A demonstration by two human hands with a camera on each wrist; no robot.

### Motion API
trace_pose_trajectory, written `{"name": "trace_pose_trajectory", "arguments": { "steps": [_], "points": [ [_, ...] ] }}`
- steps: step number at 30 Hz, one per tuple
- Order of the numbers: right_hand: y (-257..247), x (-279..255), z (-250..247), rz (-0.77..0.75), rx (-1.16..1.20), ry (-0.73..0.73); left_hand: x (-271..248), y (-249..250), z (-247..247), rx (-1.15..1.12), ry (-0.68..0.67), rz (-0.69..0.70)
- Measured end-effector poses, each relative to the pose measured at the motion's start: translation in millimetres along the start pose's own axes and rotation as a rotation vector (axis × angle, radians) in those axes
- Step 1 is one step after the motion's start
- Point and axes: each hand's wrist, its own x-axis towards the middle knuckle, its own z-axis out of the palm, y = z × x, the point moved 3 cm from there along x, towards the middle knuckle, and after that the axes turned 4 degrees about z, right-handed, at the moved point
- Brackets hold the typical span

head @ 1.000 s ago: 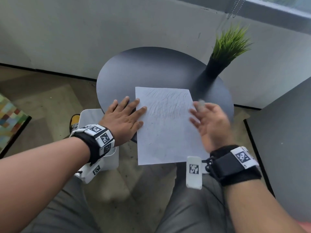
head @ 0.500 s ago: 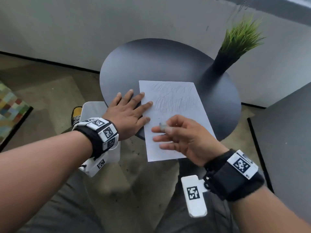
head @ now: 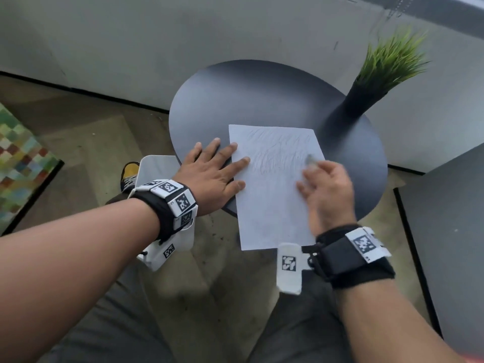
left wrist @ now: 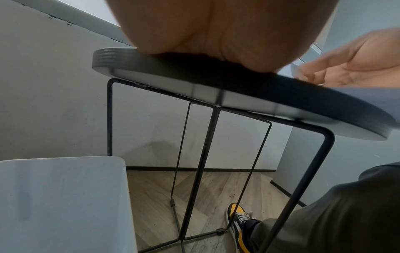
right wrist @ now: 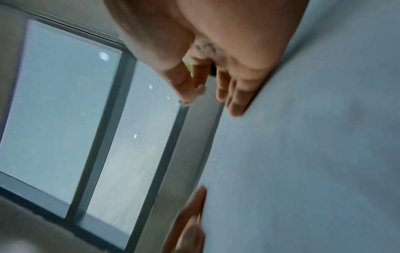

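Observation:
A white sheet of paper (head: 275, 205) with faint pencil scribbles near its top lies on the round dark table (head: 262, 95), its near end hanging over the edge. My left hand (head: 217, 169) lies flat with straight fingers and presses the sheet's left edge; its palm (left wrist: 194, 34) rests on the table rim. My right hand (head: 314, 174) is over the sheet's right side and pinches a small grey eraser (head: 310, 159) between thumb and forefinger. In the right wrist view the eraser (right wrist: 200, 90) shows at the fingertips, and the other fingers (right wrist: 238, 102) touch the paper (right wrist: 314, 137).
A black vase (head: 351, 106) of green grass (head: 390, 61) stands at the table's back right. A white box (head: 159, 169) sits on the floor to the left, by my yellow shoe (head: 129, 174). A dark panel (head: 450, 231) is on the right, and thin wire legs (left wrist: 203, 154) hold the table.
My right hand with the eraser swept from the sheet's right edge down to its lower left, then back up to the right side. The left hand stayed pressed on the sheet.

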Motion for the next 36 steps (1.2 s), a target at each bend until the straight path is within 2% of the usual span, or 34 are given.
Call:
{"name": "trace_pose_trajectory", "arguments": {
  "steps": [2,8,15,18,21,22,26,27,30,31,32,35,36],
  "points": [
    [-15,9,-18,-0.122,-0.072,0.053,0,-1,-1,-0.017,-0.015,0.005],
    [-33,12,-21,-0.138,-0.44,-0.274,0,5,-8,-0.022,-0.142,0.032],
    [-33,20,11,-0.233,-1.27,-0.579,11,22,-14,0.032,-0.256,0.032],
    [-26,27,27,-0.377,-1.521,-0.63,12,24,-16,0.049,-0.287,0.025],
    [-28,30,35,-0.461,-1.574,-0.554,12,25,-20,0.059,-0.301,0.024],
    [-26,26,36,-0.481,-1.577,-0.579,13,26,-21,0.059,-0.305,0.027],
    [-7,-6,45,-0.668,-1.676,-0.949,13,29,-25,0.06,-0.326,0.048],
    [-8,-3,46,-0.693,-1.704,-0.933,13,30,-26,0.065,-0.329,0.051],
    [-24,26,43,-0.619,-1.703,-0.581,12,29,-24,0.076,-0.328,0.055],
    [-24,27,42,-0.617,-1.69,-0.545,12,28,-24,0.079,-0.325,0.055],
    [-21,21,44,-0.645,-1.683,-0.602,12,28,-24,0.079,-0.323,0.056],
    [-3,-11,50,-0.665,-1.674,-0.976,12,28,-24,0.069,-0.331,0.051],
    [-5,-9,50,-0.648,-1.692,-0.978,13,28,-24,0.065,-0.332,0.05]
  ]
}}
